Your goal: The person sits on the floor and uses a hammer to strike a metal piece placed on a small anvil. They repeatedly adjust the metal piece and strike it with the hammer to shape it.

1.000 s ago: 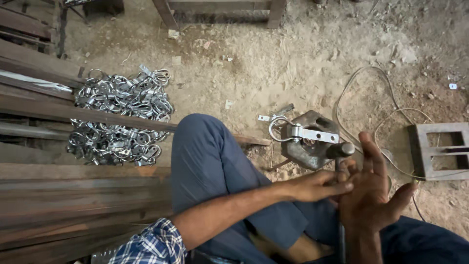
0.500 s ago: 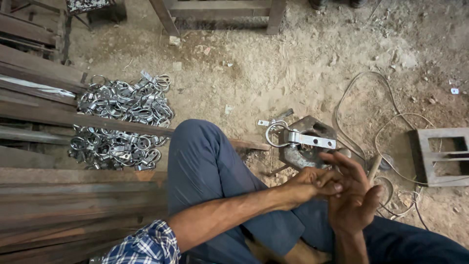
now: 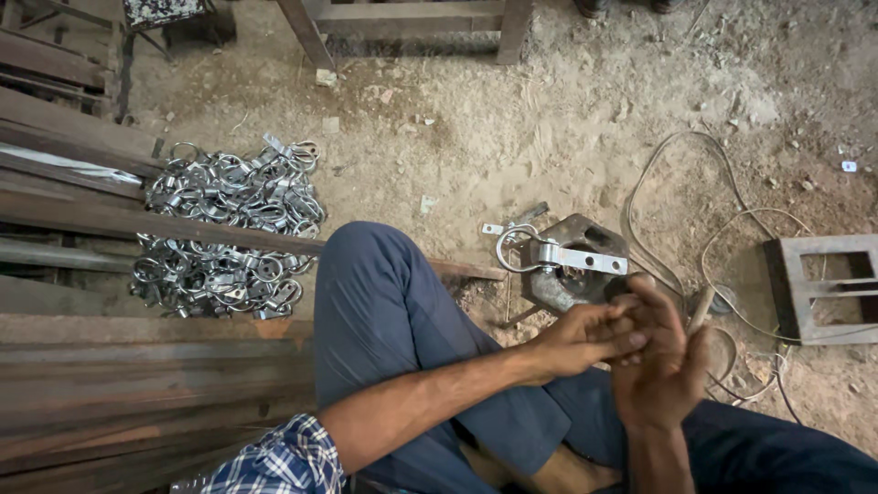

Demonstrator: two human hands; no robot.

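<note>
Two hands meet just above the lap: the left hand [image 3: 585,338] reaches across with its fingers laid against the palm of the right hand [image 3: 663,361], which stands edge-up with fingers loosely curled; whether either grip is clenched on anything I cannot tell, since the palms hide what lies between them. Just beyond the fingertips, on the dirt floor [image 3: 549,119], sits a rusty hexagonal metal block [image 3: 576,265] carrying a shiny ring clamp [image 3: 549,254]. The clamp's long axis runs left to right, ring end pointing left, flat strap pointing right. A pile of similar clamps [image 3: 229,229] lies well apart, beside the raised left knee [image 3: 375,274]
</note>
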